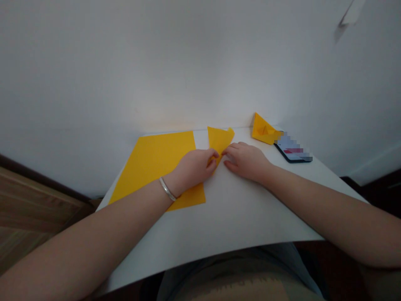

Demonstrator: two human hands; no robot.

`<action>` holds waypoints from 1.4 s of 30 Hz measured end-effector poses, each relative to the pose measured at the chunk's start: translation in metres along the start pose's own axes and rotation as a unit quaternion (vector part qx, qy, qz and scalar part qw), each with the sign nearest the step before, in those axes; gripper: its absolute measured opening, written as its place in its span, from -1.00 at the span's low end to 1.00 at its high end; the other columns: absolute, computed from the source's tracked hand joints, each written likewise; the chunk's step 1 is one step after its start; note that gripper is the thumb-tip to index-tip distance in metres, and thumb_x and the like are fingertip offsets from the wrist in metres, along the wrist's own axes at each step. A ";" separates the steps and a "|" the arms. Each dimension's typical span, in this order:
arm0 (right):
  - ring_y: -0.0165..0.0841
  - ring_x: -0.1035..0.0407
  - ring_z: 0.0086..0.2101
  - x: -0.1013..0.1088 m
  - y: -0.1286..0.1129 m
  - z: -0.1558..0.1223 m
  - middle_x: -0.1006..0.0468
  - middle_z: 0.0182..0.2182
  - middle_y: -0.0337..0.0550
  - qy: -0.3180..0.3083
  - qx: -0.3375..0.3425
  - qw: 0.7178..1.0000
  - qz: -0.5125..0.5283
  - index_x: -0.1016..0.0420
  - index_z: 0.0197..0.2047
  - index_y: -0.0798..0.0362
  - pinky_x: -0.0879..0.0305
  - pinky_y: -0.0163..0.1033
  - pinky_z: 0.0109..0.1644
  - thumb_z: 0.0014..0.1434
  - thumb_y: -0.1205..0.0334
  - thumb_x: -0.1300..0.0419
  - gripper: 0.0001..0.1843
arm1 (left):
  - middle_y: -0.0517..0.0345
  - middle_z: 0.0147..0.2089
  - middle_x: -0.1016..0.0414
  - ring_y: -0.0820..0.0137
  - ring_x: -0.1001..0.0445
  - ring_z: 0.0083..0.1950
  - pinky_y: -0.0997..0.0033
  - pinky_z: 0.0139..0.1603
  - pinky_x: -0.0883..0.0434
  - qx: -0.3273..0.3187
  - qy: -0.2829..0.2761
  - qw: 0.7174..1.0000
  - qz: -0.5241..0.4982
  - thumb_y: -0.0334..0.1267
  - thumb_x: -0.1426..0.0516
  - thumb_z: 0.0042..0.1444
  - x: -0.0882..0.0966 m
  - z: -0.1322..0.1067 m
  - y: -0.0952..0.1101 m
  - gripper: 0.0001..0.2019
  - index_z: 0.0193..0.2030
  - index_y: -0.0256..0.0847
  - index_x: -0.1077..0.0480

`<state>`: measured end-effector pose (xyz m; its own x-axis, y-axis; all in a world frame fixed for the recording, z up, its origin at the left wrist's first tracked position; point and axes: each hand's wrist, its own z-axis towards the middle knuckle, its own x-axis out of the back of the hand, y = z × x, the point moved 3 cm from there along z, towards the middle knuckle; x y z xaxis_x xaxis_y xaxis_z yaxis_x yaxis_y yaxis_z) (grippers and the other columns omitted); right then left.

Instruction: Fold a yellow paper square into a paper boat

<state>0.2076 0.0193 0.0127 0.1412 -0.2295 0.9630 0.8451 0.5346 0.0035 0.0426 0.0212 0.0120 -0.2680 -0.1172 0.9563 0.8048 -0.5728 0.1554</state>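
A partly folded piece of yellow paper [217,138] stands between my two hands, its wide top edge pointing to the wall. My left hand [197,165] pinches its lower left side, with thumb and fingertips bent together. At its right edge, the fingers of my right hand [247,161] are curled with the tips touching the paper. Under my left wrist lies a large flat yellow sheet [150,159]. The lower part of the folded paper is partly hidden by my left fingers.
A folded yellow paper boat [263,130] rests at the back right of the white table [250,213]. Beside it lies a phone [293,150] with its screen lit and blurred. The white wall [188,62] meets the table's back edge; a wooden panel [31,209] stands at left.
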 end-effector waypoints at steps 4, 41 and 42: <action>-0.18 -0.36 -0.06 -0.004 0.002 0.001 -0.53 -0.04 -0.03 -0.008 -0.004 1.000 0.025 -0.44 0.05 0.04 -0.26 -0.11 -0.02 0.21 0.11 -0.07 -0.61 | 0.10 -0.09 -0.56 0.34 -0.49 -0.07 0.33 0.02 -0.39 -0.044 -0.015 0.998 -0.050 -0.41 0.06 0.14 -0.002 0.002 0.000 -0.67 -0.08 -0.19 -0.46; -0.29 -0.37 -0.21 0.003 -0.003 0.000 -0.55 -0.27 -0.15 -0.016 0.099 0.995 -0.021 -0.48 -0.18 0.04 -0.12 -0.25 -0.30 0.17 0.25 -0.11 -0.82 | 0.04 -0.05 -0.53 0.31 -0.47 -0.05 0.28 -0.02 -0.42 -0.194 0.026 0.974 0.118 -0.27 0.00 0.30 -0.012 -0.002 0.002 -0.74 0.04 -0.19 -0.41; -0.28 -0.37 -0.20 0.004 -0.003 0.000 -0.55 -0.27 -0.14 -0.021 0.104 0.994 -0.027 -0.49 -0.19 0.04 -0.12 -0.24 -0.29 0.16 0.25 -0.11 -0.82 | 0.03 -0.05 -0.53 0.31 -0.47 -0.05 0.27 -0.02 -0.42 -0.199 0.028 0.973 0.117 -0.26 0.01 0.30 -0.012 -0.002 0.002 -0.73 0.04 -0.19 -0.41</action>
<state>0.2057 0.0164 0.0165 0.0737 -0.2297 0.9705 0.7259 0.6796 0.1057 0.0467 0.0198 0.0005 -0.1398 -0.3191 0.9373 0.5821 -0.7923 -0.1829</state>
